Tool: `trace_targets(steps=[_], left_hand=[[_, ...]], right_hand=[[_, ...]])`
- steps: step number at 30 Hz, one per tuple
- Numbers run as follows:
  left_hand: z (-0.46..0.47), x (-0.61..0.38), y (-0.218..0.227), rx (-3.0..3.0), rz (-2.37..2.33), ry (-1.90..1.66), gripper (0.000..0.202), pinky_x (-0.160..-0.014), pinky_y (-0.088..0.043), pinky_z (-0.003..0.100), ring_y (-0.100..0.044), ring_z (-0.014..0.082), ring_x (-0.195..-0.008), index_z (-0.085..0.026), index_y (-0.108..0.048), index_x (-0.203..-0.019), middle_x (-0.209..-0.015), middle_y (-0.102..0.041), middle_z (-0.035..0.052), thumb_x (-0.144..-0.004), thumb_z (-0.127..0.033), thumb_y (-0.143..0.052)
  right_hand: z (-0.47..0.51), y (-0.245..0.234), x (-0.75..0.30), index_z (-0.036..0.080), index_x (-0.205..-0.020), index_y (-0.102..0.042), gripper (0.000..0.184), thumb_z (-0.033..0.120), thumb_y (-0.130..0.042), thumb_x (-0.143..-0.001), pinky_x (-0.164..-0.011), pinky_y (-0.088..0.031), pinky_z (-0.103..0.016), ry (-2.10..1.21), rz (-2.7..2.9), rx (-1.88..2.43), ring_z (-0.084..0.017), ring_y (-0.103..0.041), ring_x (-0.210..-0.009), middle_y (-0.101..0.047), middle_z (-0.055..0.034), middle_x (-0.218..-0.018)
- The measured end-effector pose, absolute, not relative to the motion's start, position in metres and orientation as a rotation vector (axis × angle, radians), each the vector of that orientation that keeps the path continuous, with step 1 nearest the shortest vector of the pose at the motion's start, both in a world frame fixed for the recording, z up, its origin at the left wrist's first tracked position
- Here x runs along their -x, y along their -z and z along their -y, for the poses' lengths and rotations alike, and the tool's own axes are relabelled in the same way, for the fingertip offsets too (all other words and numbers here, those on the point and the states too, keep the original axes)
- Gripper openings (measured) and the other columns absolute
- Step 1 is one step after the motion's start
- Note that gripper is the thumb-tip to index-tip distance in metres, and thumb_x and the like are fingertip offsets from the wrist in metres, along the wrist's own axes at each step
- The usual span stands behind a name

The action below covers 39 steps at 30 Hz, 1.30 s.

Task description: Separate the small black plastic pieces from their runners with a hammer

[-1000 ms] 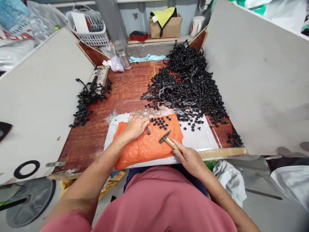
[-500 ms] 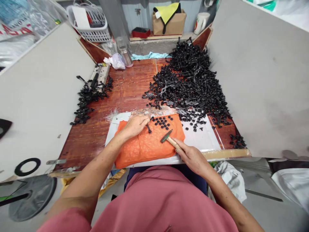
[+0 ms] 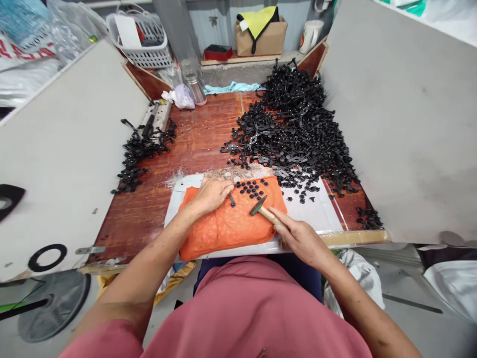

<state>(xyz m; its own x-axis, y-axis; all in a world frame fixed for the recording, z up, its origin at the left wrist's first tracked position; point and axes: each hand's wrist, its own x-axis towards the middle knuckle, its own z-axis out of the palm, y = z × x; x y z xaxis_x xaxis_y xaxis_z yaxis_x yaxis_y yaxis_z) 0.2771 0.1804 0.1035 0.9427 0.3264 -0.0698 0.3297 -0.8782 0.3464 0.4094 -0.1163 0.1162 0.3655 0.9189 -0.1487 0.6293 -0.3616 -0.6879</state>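
My left hand (image 3: 210,194) rests on an orange cloth (image 3: 227,226), fingers pinched on a small black plastic piece (image 3: 232,200). A cluster of several small black round pieces (image 3: 252,188) lies on the cloth just right of that hand. My right hand (image 3: 300,239) grips the wooden handle of a small hammer (image 3: 261,208), whose green head hovers over the cloth right of the held piece. The cloth lies on a white board (image 3: 316,214) on a red-brown wooden table (image 3: 201,139).
A big heap of black plastic parts (image 3: 294,124) fills the table's far right. A smaller heap (image 3: 137,154) lies at the left beside a metal tool (image 3: 154,117). Grey boards (image 3: 402,114) wall both sides. A glass jar (image 3: 194,82), basket and cardboard box stand behind.
The hammer head has risen slightly and shifted right with my right hand. My left hand stays pinched on the black piece on the cloth.
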Motion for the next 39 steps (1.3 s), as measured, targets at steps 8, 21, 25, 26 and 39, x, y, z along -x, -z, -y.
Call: trace_targets(steps=[8,21,25,26,39], left_hand=[[-0.182,-0.278,-0.105,-2.719,-0.462,-0.017,0.035,-0.095,-0.043,0.041,-0.064,0.0261,-0.098,-0.024,-0.071,-0.087,-0.094,-0.073,0.0076,-0.102,-0.034,-0.040],[-0.184,-0.273,-0.097,-2.722,-0.491,-0.007,0.040,-0.098,-0.038,0.045,-0.062,0.0274,-0.101,-0.023,-0.073,-0.082,-0.094,-0.073,0.0088,-0.103,-0.037,-0.042],[-0.186,-0.270,-0.097,-2.695,-0.480,-0.020,0.038,-0.094,-0.039,0.043,-0.063,0.0268,-0.098,-0.023,-0.071,-0.084,-0.094,-0.072,0.0075,-0.103,-0.034,-0.041],[-0.186,-0.268,-0.099,-2.696,-0.476,-0.017,0.038,-0.093,-0.039,0.042,-0.063,0.0262,-0.097,-0.023,-0.070,-0.085,-0.093,-0.072,0.0073,-0.104,-0.033,-0.039],[-0.155,-0.263,-0.109,-2.688,-0.508,-0.001,0.042,-0.083,-0.039,0.034,-0.061,0.0231,-0.090,-0.022,-0.067,-0.090,-0.093,-0.067,0.0071,-0.108,-0.038,-0.033]], right_hand=[[0.059,-0.162,-0.427,0.037,-0.161,-0.041,0.056,0.030,-0.045,-0.105,-0.075,-0.058,-0.032,-0.213,1.497,2.269,-0.024,-0.077,-0.083,-0.081,-0.0036,-0.102],[0.026,-0.148,-0.425,0.035,-0.161,-0.040,0.053,0.034,-0.041,-0.108,-0.081,-0.059,-0.033,-0.104,1.472,2.252,-0.024,-0.077,-0.092,-0.080,-0.0043,-0.112],[0.027,-0.147,-0.430,0.035,-0.159,-0.044,0.053,0.034,-0.042,-0.107,-0.079,-0.059,-0.034,-0.188,1.422,2.278,-0.024,-0.077,-0.085,-0.080,-0.0042,-0.114],[0.027,-0.146,-0.432,0.033,-0.159,-0.044,0.053,0.034,-0.042,-0.106,-0.079,-0.058,-0.034,-0.200,1.366,2.290,-0.024,-0.076,-0.085,-0.080,-0.0050,-0.114],[0.081,-0.121,-0.415,0.024,-0.142,-0.059,0.045,0.037,-0.044,-0.102,-0.072,-0.050,-0.029,-0.438,1.120,2.212,-0.022,-0.071,-0.078,-0.077,-0.0034,-0.092]])
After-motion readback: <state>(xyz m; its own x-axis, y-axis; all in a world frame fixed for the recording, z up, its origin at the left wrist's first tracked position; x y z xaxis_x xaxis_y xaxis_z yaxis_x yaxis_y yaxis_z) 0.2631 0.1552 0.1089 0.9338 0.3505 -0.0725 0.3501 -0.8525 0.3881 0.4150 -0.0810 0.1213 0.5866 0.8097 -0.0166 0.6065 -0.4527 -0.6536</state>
